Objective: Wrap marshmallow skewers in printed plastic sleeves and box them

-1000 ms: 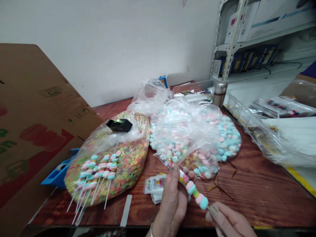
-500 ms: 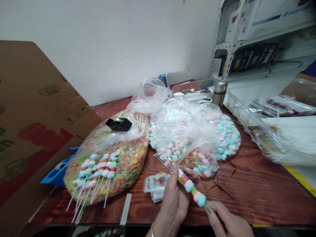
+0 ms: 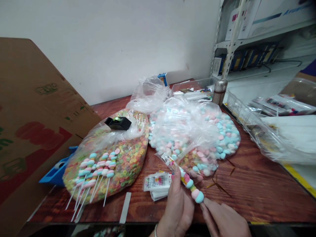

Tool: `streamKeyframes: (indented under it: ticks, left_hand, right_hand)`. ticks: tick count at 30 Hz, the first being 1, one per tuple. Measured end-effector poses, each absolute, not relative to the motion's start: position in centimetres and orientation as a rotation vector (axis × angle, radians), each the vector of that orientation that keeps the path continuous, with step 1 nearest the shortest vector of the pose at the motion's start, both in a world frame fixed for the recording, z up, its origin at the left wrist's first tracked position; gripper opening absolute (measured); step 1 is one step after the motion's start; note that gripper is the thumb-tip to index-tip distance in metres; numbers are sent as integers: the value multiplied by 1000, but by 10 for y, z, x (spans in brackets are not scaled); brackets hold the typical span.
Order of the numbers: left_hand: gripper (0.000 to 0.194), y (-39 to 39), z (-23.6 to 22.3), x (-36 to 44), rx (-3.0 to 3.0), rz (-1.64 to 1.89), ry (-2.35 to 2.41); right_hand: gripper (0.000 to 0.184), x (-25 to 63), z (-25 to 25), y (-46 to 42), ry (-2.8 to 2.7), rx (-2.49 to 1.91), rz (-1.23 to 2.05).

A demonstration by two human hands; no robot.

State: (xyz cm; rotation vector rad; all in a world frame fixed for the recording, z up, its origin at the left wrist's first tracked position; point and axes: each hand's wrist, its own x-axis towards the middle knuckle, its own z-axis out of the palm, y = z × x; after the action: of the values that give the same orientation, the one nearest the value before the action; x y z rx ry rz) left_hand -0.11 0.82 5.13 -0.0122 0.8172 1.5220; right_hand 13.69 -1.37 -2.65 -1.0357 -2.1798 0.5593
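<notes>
My left hand [image 3: 179, 197] is closed around a clear printed plastic bag [image 3: 166, 159], its thumb on top. Partly inside that bag is a marshmallow skewer [image 3: 195, 192] of pink and blue marshmallows with green-yellow cereal rings between. At the skewer's lower end, my right hand [image 3: 223, 215] pinches just below the last blue marshmallow; the stick itself is hidden by the fingers. Beside my left wrist lies a stack of printed clear bags [image 3: 157, 184]. Several finished-looking skewers [image 3: 98, 169] rest on a big bag of coloured cereal rings [image 3: 130, 158] at the left.
Bags of pink and blue marshmallows [image 3: 222, 135] fill the table's middle. A black tape dispenser [image 3: 118, 123] sits on the cereal bag, a blue one [image 3: 56, 171] by the cardboard box [image 3: 37, 108]. Gold twist ties [image 3: 218, 185], a metal bottle [image 3: 219, 92] and a clear bin [image 3: 249, 126] are at right.
My right hand has moved slightly up and left, and the skewer sits deeper in the bag. My left hand has shifted a little to the right.
</notes>
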Motion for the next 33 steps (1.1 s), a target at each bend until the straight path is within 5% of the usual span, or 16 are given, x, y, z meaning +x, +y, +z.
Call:
streamKeyframes:
  ticks: [2,14,20,33]
  left_hand:
    - [30,5,51,4,12,1476,801]
    - [29,24,50,-28,30,1644,751]
    - [6,33,54,-31,-80,1669,728]
    - [18,18,48,5,-48,1543,772]
  right_hand:
    - [23,136,-28,-13,-2198,-996,478]
    - [39,131,5,-5,-1731,-1231,1433]
    - [48,124,4,-8,-1232,-1157,2029]
    - [32,122,5,-9,-1763,-1188,1226]
